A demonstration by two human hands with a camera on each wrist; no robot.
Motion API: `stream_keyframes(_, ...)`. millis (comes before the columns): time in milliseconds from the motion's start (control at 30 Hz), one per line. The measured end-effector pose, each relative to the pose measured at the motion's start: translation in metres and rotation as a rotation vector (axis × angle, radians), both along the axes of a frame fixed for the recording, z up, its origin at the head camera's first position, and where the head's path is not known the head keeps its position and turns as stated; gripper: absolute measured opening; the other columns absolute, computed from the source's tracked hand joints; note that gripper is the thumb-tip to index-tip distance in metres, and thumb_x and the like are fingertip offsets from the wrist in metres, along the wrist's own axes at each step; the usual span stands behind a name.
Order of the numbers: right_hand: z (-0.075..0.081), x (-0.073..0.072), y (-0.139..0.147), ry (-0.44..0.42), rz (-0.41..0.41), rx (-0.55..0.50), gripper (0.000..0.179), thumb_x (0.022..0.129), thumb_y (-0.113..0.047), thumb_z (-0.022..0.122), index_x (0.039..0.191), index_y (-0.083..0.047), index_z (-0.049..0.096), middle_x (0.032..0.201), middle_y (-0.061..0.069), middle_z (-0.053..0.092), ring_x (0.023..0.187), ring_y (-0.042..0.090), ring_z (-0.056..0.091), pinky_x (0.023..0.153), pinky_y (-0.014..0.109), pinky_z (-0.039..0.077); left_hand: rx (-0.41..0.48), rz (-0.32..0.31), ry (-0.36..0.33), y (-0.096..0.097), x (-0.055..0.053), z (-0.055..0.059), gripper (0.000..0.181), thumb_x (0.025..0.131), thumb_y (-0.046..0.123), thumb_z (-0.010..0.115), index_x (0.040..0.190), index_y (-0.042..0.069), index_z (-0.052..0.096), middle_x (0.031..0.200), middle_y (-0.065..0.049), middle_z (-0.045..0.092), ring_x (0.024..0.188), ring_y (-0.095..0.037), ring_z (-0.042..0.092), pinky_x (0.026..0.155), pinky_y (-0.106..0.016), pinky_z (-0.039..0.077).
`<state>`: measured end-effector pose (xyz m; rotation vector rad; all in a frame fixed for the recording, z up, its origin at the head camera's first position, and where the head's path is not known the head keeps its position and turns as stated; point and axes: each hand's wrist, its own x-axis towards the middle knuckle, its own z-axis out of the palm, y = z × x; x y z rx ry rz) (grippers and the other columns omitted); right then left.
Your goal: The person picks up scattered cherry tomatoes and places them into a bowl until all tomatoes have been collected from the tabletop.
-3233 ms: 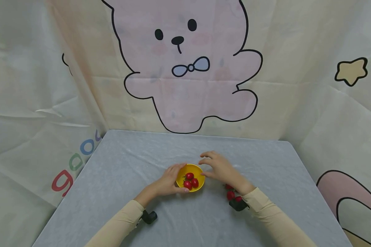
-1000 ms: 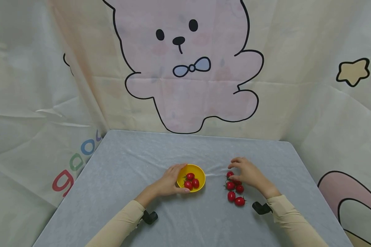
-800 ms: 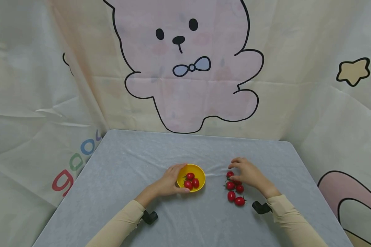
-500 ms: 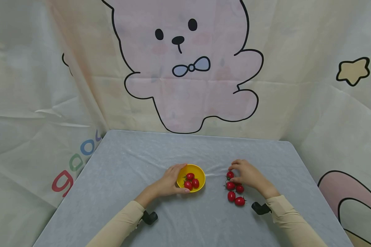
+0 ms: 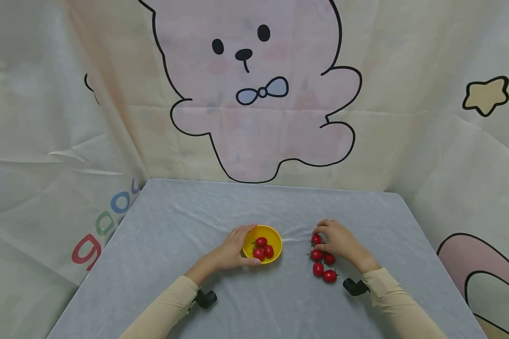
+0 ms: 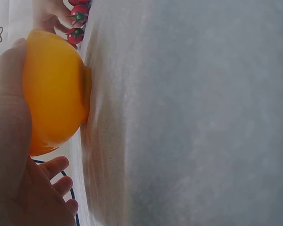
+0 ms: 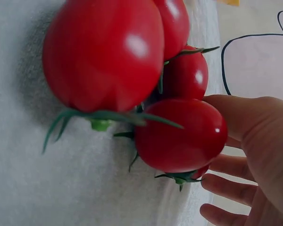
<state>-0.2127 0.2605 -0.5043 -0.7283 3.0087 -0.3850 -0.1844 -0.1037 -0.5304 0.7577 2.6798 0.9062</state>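
Observation:
My left hand (image 5: 226, 249) holds a yellow bowl (image 5: 277, 240) by its left side, thumb at the near rim and fingers at the far rim. Inside are three red cherry tomatoes (image 5: 268, 251). To the right, my right hand (image 5: 341, 241) reaches over the far end of a group of several cherry tomatoes (image 5: 329, 276) with green stems. Its thumb and fingers pinch the farthest cherry tomato (image 5: 316, 239) from both sides. In the right wrist view, nearer cherry tomatoes (image 7: 181, 136) partly hide the thumb and index finger.
A grey cloth covers the table (image 5: 195, 207). Black wrist cameras (image 5: 205, 298) hang below both sleeves. Fabric walls with a printed bear (image 5: 263, 136) stand behind and at both sides. Bare cloth lies between the bowl and the tomato group.
Since 3.2 s ago my right hand has moved from the bowl's right rim to the table tomatoes. Lately its fingers have drawn in around the far tomato. My left hand stays on the bowl.

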Motion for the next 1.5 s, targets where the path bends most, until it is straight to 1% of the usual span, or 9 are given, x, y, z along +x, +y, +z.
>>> stream_keyframes(167,0.001,0.001,-0.002,-0.003,-0.013,-0.006,0.036,0.078,-0.028,0.083,0.108,-0.01,0.073,0.123,0.017,0.064,0.114,0.037,0.058,0.096,0.055,0.05,-0.002,0.0,0.004,0.0,-0.001,-0.002,0.103,0.08,0.065,0.07,0.158,0.022,0.018,0.162,-0.002,0.027,0.149,-0.029,0.025,0.122,-0.053,0.026)
stream_keyframes(367,0.001,0.002,-0.003,0.019,-0.008,-0.008,0.035,0.078,-0.027,0.083,0.107,-0.009,0.074,0.122,0.017,0.064,0.113,0.037,0.059,0.094,0.054,0.052,-0.004,0.001,0.004,0.0,-0.001,-0.003,0.103,0.08,0.065,0.07,0.158,0.022,0.018,0.163,-0.002,0.027,0.15,-0.03,0.024,0.122,-0.054,0.026)
stream_keyframes(700,0.004,0.0,-0.006,0.031,-0.01,-0.019,0.033,0.078,-0.026,0.082,0.104,-0.009,0.073,0.121,0.016,0.065,0.112,0.036,0.059,0.092,0.052,0.053,-0.001,0.003,-0.003,0.0,-0.002,-0.004,0.104,0.08,0.066,0.07,0.158,0.022,0.018,0.162,-0.002,0.027,0.149,-0.03,0.024,0.122,-0.053,0.026)
stream_keyframes(900,0.012,0.0,-0.009,0.056,-0.006,-0.005,0.033,0.079,-0.028,0.082,0.105,-0.009,0.073,0.123,0.016,0.064,0.112,0.034,0.059,0.091,0.05,0.054,0.002,0.005,-0.013,-0.001,-0.001,-0.002,0.103,0.08,0.065,0.07,0.158,0.023,0.017,0.163,-0.003,0.027,0.149,-0.031,0.024,0.122,-0.054,0.028)
stream_keyframes(1100,0.025,0.003,-0.017,0.098,0.01,-0.014,0.034,0.079,-0.028,0.082,0.106,-0.009,0.073,0.125,0.016,0.064,0.116,0.036,0.059,0.095,0.052,0.053,0.006,0.004,-0.011,-0.001,-0.001,-0.001,0.103,0.081,0.064,0.07,0.158,0.022,0.017,0.162,-0.003,0.027,0.149,-0.03,0.025,0.121,-0.053,0.029)
stream_keyframes(1300,0.034,0.007,-0.029,0.105,0.03,0.021,0.035,0.08,-0.031,0.082,0.108,-0.011,0.074,0.125,0.014,0.066,0.115,0.033,0.06,0.094,0.05,0.054,0.004,0.003,-0.007,-0.001,-0.002,-0.002,0.103,0.08,0.064,0.07,0.158,0.022,0.017,0.162,-0.002,0.027,0.149,-0.03,0.025,0.122,-0.053,0.029)
stream_keyframes(1500,0.039,0.007,-0.04,0.091,0.024,0.034,0.036,0.081,-0.034,0.081,0.109,-0.014,0.073,0.127,0.011,0.065,0.116,0.03,0.059,0.096,0.048,0.054,0.005,-0.001,-0.005,-0.001,-0.001,-0.002,0.103,0.081,0.064,0.07,0.158,0.022,0.017,0.162,-0.002,0.027,0.149,-0.03,0.024,0.122,-0.053,0.028)
